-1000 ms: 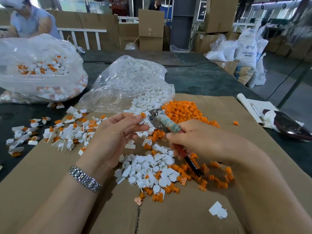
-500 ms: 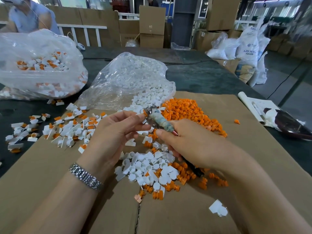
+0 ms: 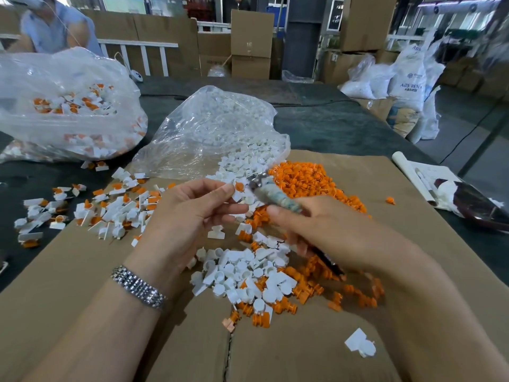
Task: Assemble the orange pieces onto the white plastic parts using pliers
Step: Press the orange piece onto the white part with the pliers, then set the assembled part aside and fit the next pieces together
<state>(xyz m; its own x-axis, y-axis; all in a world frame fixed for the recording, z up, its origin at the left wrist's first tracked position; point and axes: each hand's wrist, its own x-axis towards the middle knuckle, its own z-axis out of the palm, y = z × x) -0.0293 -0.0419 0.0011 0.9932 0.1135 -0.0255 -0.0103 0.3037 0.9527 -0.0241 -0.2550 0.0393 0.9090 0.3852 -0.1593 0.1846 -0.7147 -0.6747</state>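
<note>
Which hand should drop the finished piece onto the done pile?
Probably the left hand. It already pinches the white part with its orange piece, and the pile of finished pieces lies on its side. The right hand is busy gripping the pliers.

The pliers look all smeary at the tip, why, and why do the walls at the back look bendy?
In the head view the pliers are smeared by motion blur at the metal tip, so their jaws cannot be made out, while the left hand and the white part with an orange piece it pinches look sharper. The wide-angle lens bows the straight lines near the edges. The clear bag shows bright glare.
</note>
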